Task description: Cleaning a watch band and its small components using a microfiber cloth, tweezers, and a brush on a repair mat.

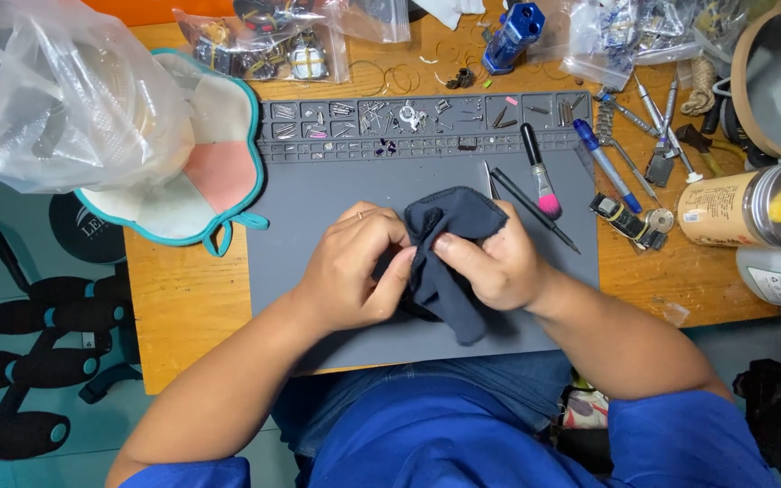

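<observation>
Both hands meet over the middle of a grey work mat (318,194). My left hand (354,267) and my right hand (494,262) are each closed on a dark navy cloth (449,262), which is bunched between the fingers and hangs down toward me. Whatever lies inside the cloth is hidden. A ring shows on a finger of the left hand.
The mat's back edge has small compartments (409,117) with several tiny metal parts. A pink-tipped brush (542,176), a thin black tool (535,210), a blue pen (607,167) and a watch piece (627,221) lie at right. A cylindrical jar (752,206) lies far right; plastic bags (56,90) far left.
</observation>
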